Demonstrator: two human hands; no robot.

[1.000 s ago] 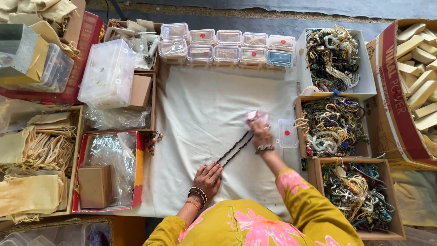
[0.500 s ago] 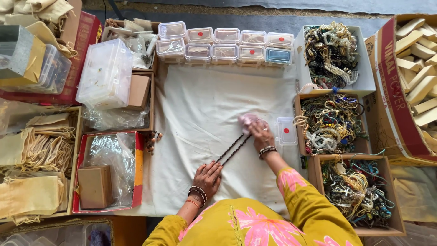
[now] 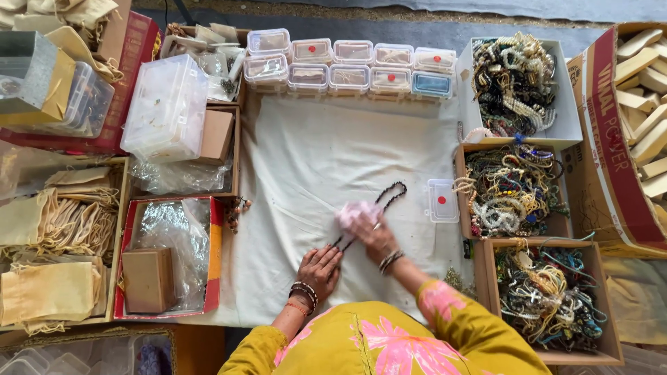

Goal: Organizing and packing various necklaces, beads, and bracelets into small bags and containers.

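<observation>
Far left of the frame there's a stack of pale yellow cloth pouches (image 3: pixel 48 229), and just right of them a red-rimmed cardboard tray (image 3: pixel 214 257) holding crinkly clear plastic and a small brown cardboard box (image 3: pixel 147 280). Above that, upper left, sits a big clear plastic lidded container (image 3: pixel 167 107).

The middle is a white cloth sheet (image 3: pixel 313 153) spread flat, with two rows of small clear plastic boxes (image 3: pixel 347 66) along its top edge.

Lower centre, the left hand (image 3: pixel 319 269) lies flat on the cloth, fingers together and pointing up, pressing down the near end of a dark beaded string (image 3: pixel 393 196). The string runs diagonally up and to the right from there, looping at its far end. The right hand (image 3: pixel 375 236) sits just right of the left one, closed around a crumpled pink cloth (image 3: pixel 356 212) that rests right on the middle of the string. Both wrists have bangles.

Just right of the string's loop is a single small clear plastic box with a red dot (image 3: pixel 442 200). Further right, three open boxes full of tangled bead necklaces (image 3: pixel 514 191) stack down the right side.
</observation>
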